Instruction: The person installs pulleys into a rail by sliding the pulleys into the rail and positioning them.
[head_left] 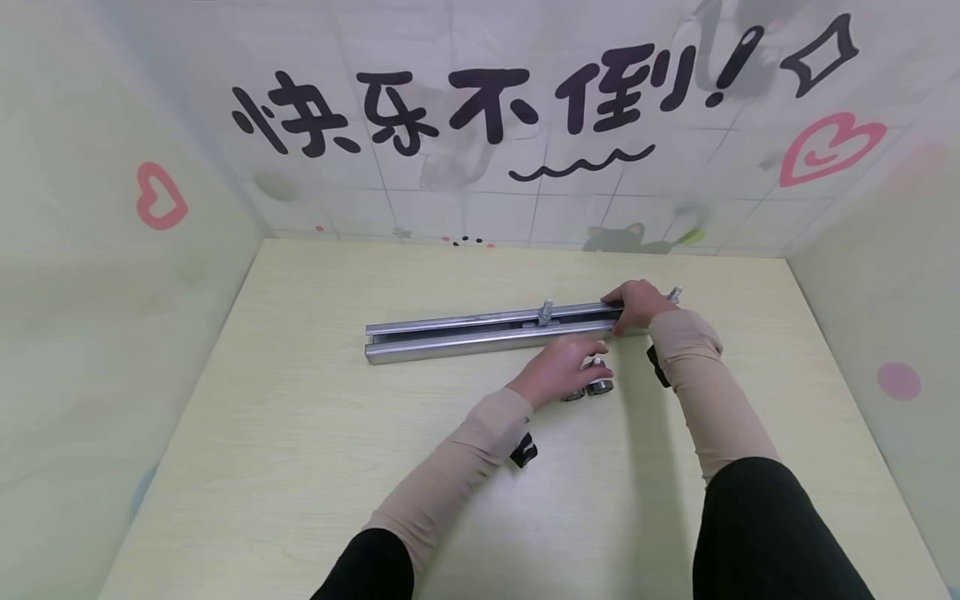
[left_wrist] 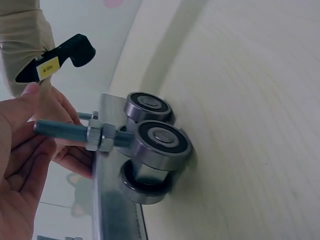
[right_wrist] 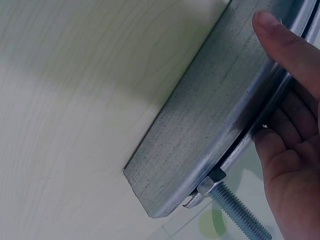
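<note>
A galvanized steel C-channel rail point(head_left: 450, 342) lies on the table, its slot facing up. My right hand point(head_left: 636, 305) grips it near its right end; in the right wrist view the thumb point(right_wrist: 285, 45) presses one side wall and the other fingers lie along the slot side. In front of the rail stands a roller trolley point(left_wrist: 160, 145) with bearing wheels and a threaded bolt point(left_wrist: 62, 131) carrying two nuts. My left hand point(head_left: 558, 367) is around that bolt, thumb and fingers on either side, with a gap showing between thumb and bolt.
A bolt point(head_left: 546, 312) with a nut sticks up from the rail's slot near mid-length. Another bolt point(right_wrist: 240, 210) stands at the rail's right end. Printed sheets form a back wall point(head_left: 465, 208) and side walls around the table point(head_left: 300, 467).
</note>
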